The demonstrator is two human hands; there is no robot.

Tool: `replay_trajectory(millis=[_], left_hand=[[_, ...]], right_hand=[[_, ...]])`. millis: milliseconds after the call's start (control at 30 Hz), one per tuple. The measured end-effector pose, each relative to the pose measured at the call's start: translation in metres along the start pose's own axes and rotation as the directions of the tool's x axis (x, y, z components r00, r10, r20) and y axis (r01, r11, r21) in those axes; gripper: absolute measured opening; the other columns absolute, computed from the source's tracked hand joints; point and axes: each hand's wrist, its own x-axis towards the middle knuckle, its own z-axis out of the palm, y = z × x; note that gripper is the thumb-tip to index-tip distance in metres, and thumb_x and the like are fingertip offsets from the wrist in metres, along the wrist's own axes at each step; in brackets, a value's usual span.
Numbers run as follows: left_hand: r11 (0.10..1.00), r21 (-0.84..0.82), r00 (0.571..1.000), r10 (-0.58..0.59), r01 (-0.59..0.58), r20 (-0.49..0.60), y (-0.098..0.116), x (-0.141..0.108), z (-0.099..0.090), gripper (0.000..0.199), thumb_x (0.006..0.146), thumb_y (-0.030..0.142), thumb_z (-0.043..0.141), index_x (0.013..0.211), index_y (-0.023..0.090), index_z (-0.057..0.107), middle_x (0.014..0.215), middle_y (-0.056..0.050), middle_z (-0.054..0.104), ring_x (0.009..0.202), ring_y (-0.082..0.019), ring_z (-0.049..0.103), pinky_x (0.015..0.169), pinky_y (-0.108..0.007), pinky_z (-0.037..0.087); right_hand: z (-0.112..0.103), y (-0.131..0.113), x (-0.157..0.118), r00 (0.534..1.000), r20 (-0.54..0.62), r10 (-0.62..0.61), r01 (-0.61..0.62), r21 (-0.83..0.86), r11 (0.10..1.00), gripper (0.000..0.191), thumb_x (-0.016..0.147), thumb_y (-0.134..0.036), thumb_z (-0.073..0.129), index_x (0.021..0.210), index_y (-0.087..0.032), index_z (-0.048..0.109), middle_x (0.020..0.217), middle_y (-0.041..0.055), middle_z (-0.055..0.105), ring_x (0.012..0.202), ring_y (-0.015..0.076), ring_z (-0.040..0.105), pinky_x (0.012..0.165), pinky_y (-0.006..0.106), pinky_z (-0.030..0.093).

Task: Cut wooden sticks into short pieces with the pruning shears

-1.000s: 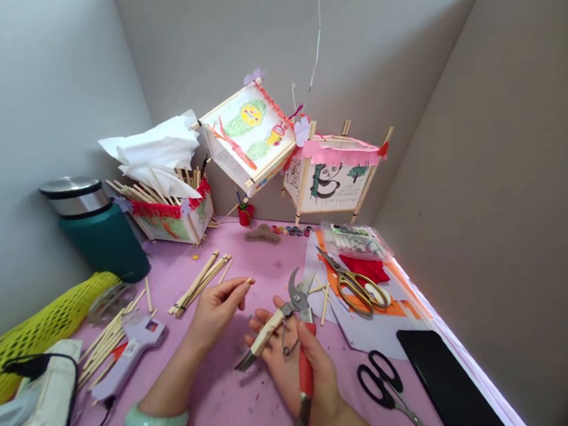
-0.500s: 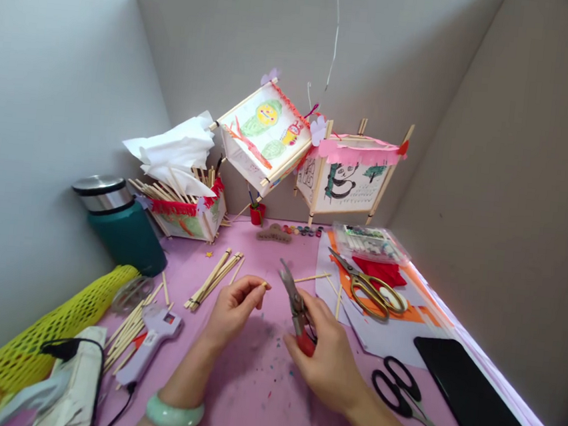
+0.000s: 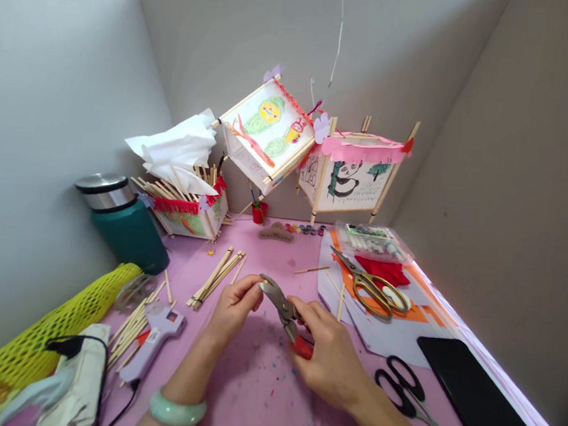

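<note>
My left hand (image 3: pixel 234 309) pinches a short piece of bamboo stick (image 3: pixel 259 286), mostly hidden between its fingertips. My right hand (image 3: pixel 330 358) grips a pair of red-handled pruning shears (image 3: pixel 282 310). Their steel jaws reach to my left fingertips and touch or nearly touch the stick; I cannot tell which. The lower handle shows red below my right fingers, and the rest of the grip is hidden inside that hand. Both hands hover over a pink work surface (image 3: pixel 243 376) flecked with coloured bits.
Loose bamboo sticks (image 3: pixel 215 277) and a purple glue gun (image 3: pixel 151 341) lie left of my hands. Gold-handled scissors (image 3: pixel 376 295) and black-handled scissors (image 3: pixel 400 391) lie to the right. A black board (image 3: pixel 476 406) lies at the right edge. Paper lanterns (image 3: pixel 353 173) stand behind.
The shears have swung left and their jaws have closed in on my left fingertips. My right hand has moved toward my left hand.
</note>
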Motion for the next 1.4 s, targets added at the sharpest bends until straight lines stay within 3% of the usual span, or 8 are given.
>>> replay_trajectory(millis=[233, 533, 1167, 1400], left_hand=[[0.997, 0.031, 0.997, -0.076, 0.077, -0.012, 0.011, -0.002, -0.001, 0.030, 0.080, 0.046, 0.060, 0.086, 0.017, 0.064, 0.068, 0.000, 0.050, 0.060, -0.010, 0.043, 0.053, -0.021, 0.032], [0.984, 0.170, 0.999, -0.046, 0.046, -0.004, 0.011, -0.001, -0.005, 0.035, 0.081, 0.049, 0.056, 0.086, 0.016, 0.065, 0.066, -0.001, 0.050, 0.062, -0.012, 0.044, 0.053, -0.022, 0.032], [0.971, 0.240, 1.000, -0.011, 0.011, -0.005, 0.017, -0.003, -0.003, 0.029, 0.084, 0.043, 0.054, 0.080, 0.016, 0.062, 0.063, 0.003, 0.043, 0.056, -0.009, 0.034, 0.051, -0.022, 0.028], [0.976, 0.216, 0.999, -0.014, 0.024, -0.049, 0.014, -0.002, -0.002, 0.029, 0.083, 0.043, 0.055, 0.085, 0.016, 0.064, 0.059, 0.004, 0.038, 0.054, -0.008, 0.030, 0.049, -0.021, 0.025]], right_hand=[[-0.002, -0.002, 0.000, 1.000, 0.018, 0.006, -0.007, 0.057, 0.998, 0.060, 0.070, -0.011, 0.057, 0.127, -0.029, 0.051, 0.094, 0.0064, 0.057, 0.084, 0.0224, 0.054, 0.072, 0.032, 0.044], [-0.005, -0.001, 0.001, 0.999, 0.047, 0.014, -0.014, -0.004, 1.000, 0.058, 0.071, -0.015, 0.059, 0.126, -0.028, 0.050, 0.095, 0.0067, 0.057, 0.085, 0.0227, 0.054, 0.071, 0.031, 0.043], [-0.004, 0.002, 0.001, 0.998, 0.065, 0.010, -0.006, -0.069, 0.998, 0.054, 0.069, -0.009, 0.054, 0.120, -0.027, 0.052, 0.087, 0.0042, 0.058, 0.076, 0.0194, 0.055, 0.066, 0.027, 0.041], [-0.002, 0.001, 0.000, 0.999, 0.033, -0.017, 0.015, 0.048, 0.999, 0.045, 0.071, -0.008, 0.050, 0.110, -0.028, 0.058, 0.086, 0.0030, 0.063, 0.078, 0.0195, 0.057, 0.069, 0.028, 0.043]])
